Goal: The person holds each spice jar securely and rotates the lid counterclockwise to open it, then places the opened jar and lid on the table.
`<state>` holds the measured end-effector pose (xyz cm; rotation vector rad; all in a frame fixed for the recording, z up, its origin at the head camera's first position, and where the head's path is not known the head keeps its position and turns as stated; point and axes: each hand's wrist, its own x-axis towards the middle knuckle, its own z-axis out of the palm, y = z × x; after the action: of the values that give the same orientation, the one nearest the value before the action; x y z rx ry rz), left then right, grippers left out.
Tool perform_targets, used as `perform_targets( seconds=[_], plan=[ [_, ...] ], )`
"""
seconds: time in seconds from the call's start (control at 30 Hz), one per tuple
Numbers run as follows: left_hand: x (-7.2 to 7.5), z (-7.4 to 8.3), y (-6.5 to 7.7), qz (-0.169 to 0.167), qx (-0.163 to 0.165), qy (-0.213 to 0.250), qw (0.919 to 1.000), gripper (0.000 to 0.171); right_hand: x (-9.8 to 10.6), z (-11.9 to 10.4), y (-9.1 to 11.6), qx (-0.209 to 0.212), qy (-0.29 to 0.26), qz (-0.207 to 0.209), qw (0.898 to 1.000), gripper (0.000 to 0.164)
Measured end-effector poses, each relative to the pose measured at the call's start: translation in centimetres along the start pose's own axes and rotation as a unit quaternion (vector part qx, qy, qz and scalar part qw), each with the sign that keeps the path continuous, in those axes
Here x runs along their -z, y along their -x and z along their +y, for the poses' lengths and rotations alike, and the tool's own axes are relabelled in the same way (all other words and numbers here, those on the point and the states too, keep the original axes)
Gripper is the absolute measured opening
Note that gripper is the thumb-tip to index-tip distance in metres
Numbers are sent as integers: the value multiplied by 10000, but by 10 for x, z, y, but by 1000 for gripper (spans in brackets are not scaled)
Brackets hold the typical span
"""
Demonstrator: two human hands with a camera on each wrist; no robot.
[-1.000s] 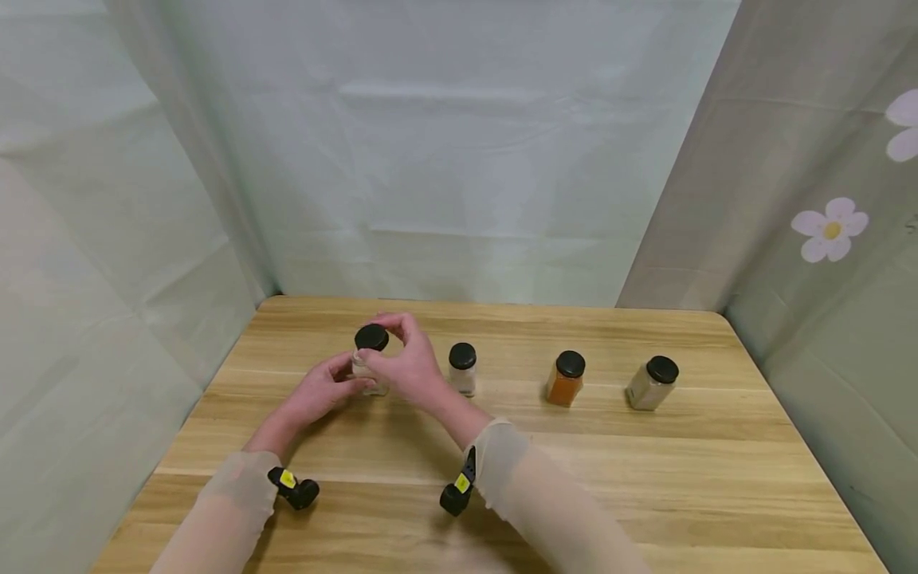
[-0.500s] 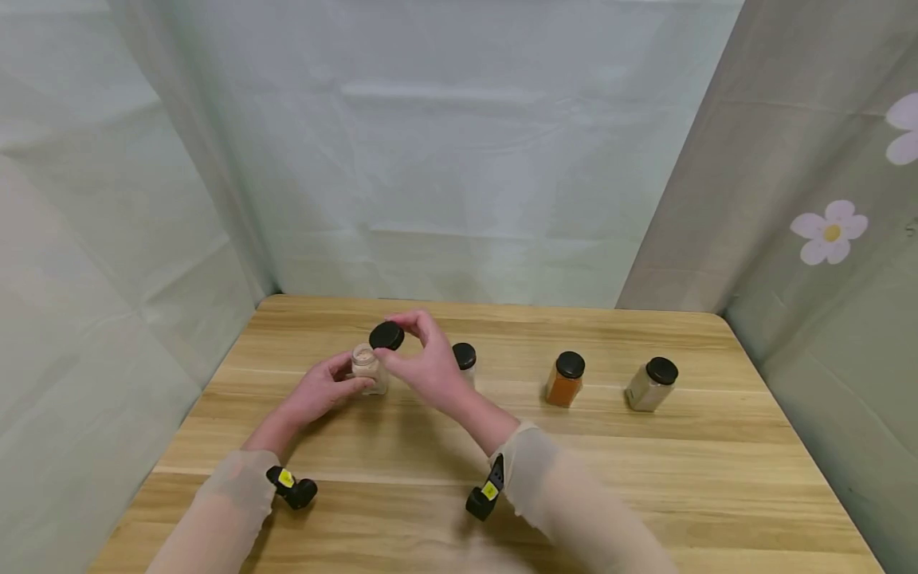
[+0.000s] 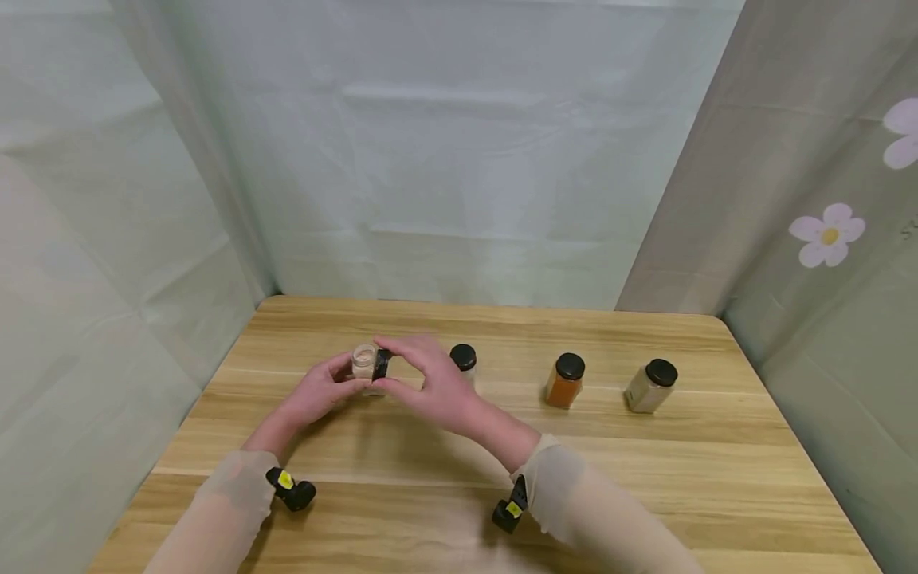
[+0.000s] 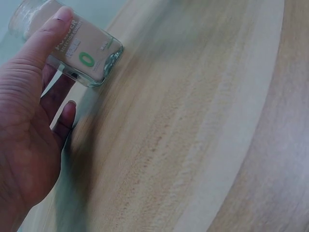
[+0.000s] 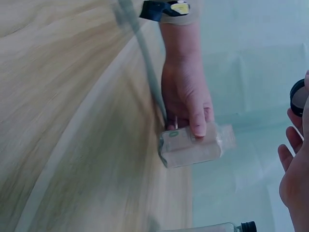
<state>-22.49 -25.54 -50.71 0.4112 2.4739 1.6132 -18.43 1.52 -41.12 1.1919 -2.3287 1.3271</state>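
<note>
An uncapped square glass jar (image 3: 364,358) of pale beige powder stands upright at the left of the table. My left hand (image 3: 320,394) grips its side, thumb in front; in the left wrist view the thumb lies across the label of the jar (image 4: 84,50), which bears a green mark. Right beside the jar's mouth, my right hand (image 3: 439,386) pinches the black screw lid (image 3: 383,364) between thumb and fingers. The lid is tipped on edge. In the right wrist view the underside of the lid (image 5: 299,99) shows, apart from the jar (image 5: 193,145).
Behind my right hand stands a capped jar (image 3: 464,359), partly hidden by it. Farther right are a capped jar of orange powder (image 3: 565,384) and one of greyish-beige powder (image 3: 649,387). Pale curtains (image 3: 466,175) enclose the wooden table (image 3: 645,478) at the back and sides.
My right hand has lifted the black lid off the jar, moved it right, then lowered and turned it on edge beside the mouth. The left hand keeps its hold on the jar.
</note>
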Motion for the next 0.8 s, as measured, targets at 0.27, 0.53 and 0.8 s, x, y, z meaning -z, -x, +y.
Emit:
perform_targets(
  seconds=[0.27, 0.53, 0.8],
  plan=[
    [0, 0, 1, -97, 20, 241, 9997, 61, -3, -1, 8, 155, 785, -952, 9922, 62],
    [-1, 0, 1, -82, -15, 219, 9997, 58, -15, 5, 14, 108, 1366, -1589, 9777, 52],
    [-1, 2, 0, 0, 152, 52, 9999, 61, -30, 17, 21, 393, 2005, -1931, 9597, 49]
  ],
)
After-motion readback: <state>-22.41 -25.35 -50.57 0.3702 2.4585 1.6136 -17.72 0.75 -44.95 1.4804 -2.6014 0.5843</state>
